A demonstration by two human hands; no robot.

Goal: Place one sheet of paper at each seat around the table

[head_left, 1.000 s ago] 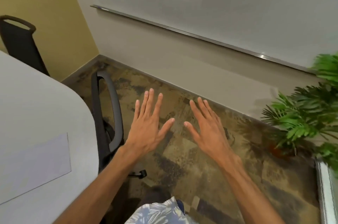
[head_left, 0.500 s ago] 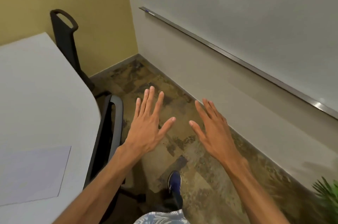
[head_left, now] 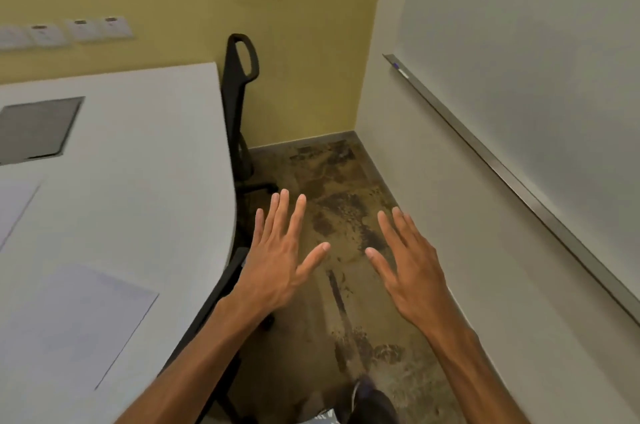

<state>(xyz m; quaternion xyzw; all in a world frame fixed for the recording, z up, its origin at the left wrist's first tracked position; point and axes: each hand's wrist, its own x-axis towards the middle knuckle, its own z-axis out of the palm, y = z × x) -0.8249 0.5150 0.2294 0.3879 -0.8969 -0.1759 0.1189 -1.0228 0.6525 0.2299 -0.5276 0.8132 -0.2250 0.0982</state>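
Note:
A white sheet of paper (head_left: 83, 323) lies flat on the white table (head_left: 138, 164) near its right edge, by a black chair (head_left: 221, 288) tucked under the rim. Another sheet (head_left: 14, 205) shows partly at the left border. My left hand (head_left: 277, 261) hovers palm-down over the floor just right of the table edge, fingers spread, holding nothing. Beside it, my right hand (head_left: 412, 267) is spread the same way, also empty. A second black chair (head_left: 239, 105) stands at the table's far corner.
A grey inset panel (head_left: 38, 127) sits in the tabletop. The yellow wall (head_left: 207, 1) is behind the table. A whiteboard with a metal tray (head_left: 512, 177) runs along the right wall. A patterned carpet aisle (head_left: 346, 209) lies between table and wall. My shoe (head_left: 370, 399) shows below.
The view has swung left: the plant is gone from sight, and the table, far chair and yellow wall have come in. Both hands stay spread and empty.

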